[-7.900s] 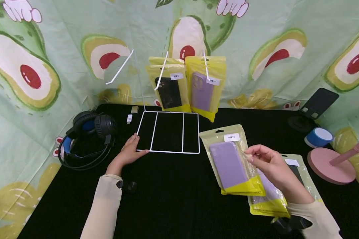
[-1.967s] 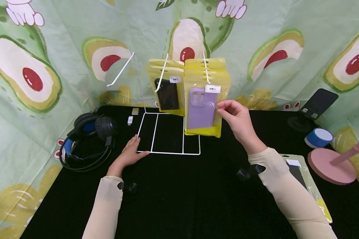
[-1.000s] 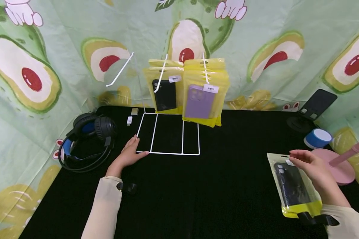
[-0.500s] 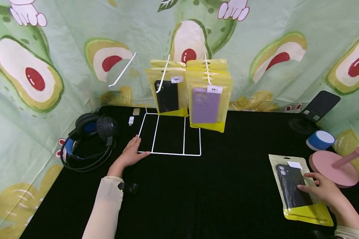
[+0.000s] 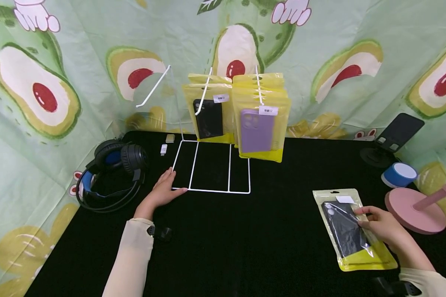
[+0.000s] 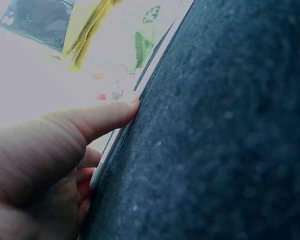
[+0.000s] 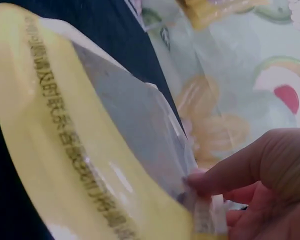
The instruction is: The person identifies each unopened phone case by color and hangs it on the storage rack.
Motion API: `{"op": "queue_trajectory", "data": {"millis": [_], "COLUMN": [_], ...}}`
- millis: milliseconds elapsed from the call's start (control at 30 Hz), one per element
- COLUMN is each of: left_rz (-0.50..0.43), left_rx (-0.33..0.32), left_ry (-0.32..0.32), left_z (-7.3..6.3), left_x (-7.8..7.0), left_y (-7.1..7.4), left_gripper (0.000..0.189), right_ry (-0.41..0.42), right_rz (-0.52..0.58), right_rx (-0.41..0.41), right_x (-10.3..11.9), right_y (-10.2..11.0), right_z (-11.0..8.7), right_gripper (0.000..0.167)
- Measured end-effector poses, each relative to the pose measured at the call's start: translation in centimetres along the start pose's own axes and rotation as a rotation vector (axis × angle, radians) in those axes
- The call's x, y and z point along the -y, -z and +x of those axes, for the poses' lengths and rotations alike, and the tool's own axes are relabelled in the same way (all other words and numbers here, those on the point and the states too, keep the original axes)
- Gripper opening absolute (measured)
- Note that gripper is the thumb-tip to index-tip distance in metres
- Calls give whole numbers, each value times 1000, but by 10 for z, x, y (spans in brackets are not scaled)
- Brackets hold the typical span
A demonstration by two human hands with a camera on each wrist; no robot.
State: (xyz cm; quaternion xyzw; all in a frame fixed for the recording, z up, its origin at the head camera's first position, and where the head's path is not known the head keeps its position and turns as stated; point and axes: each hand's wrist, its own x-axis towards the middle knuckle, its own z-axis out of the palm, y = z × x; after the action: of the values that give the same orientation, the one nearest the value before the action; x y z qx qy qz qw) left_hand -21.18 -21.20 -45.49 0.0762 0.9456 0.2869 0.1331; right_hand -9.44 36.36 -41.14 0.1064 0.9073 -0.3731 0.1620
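My right hand point(image 5: 380, 225) pinches the right edge of a clear-and-yellow zip bag point(image 5: 371, 258) holding a black phone case point(image 5: 345, 229). In the right wrist view the thumb lies over the edge of the bag point(image 7: 80, 145), and printed characters run along its yellow part. My left hand point(image 5: 162, 190) rests on the front left corner of a white wire display rack point(image 5: 215, 191), thumb along the front wire. Bagged cases hang on two of its hooks: a black case point(image 5: 209, 119) on the middle one and a purple case point(image 5: 258, 130) in front on the right one.
The rack's left hook point(image 5: 152, 87) carries nothing. Headphones point(image 5: 113, 173) lie at the left, beside a small USB stick point(image 5: 163, 149). On the right stand a phone stand point(image 5: 397, 132), a blue tape roll point(image 5: 399, 175) and a pink round base point(image 5: 414, 210). A patterned curtain point(image 5: 301, 49) hangs behind.
The purple bag went from the right hand onto the right hook. That hand then returned to the table, took the black case's bag and shifted it left. The left hand stayed put.
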Motion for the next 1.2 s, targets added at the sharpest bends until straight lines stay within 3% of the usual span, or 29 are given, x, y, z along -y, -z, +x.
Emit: {"op": "queue_trajectory", "data": {"millis": [167,300,400,533,600,700,867,1067,1200], "left_rz": [6,11,8,10,10,12,8,7,12], "left_rx": [6,9,8,5,4,6,7,2,-8], "left_ry": [12,13,12,9,13,21,23,2,-34], "left_z": [1,2,1,1,2,3,2,1,2], "left_x": [1,0,-1,1,2,3,4,5,6], "left_y": [1,1,1,0,0,-1,0,0,-1], "left_gripper": [83,84,83,84,84,84,84,84,83], "right_ry": [81,169,326,561,623,679,810,890,901], "right_rz": [76,177,464,921,1037,1124,1114,882,796], "right_rx": [-19,-174,-306,-408,-461,-514,-417,-234,-134], "right_x": [23,46,65,99,120,152,199,245,268], "right_y": [-10,-16,-16,-13,-11,-13,-29,-65,-92], "right_z": [-2,-8,-12,-18,-22,-28,-33,-24,-13], "right_gripper": [35,26,15,19,14,12,11,13,14]}}
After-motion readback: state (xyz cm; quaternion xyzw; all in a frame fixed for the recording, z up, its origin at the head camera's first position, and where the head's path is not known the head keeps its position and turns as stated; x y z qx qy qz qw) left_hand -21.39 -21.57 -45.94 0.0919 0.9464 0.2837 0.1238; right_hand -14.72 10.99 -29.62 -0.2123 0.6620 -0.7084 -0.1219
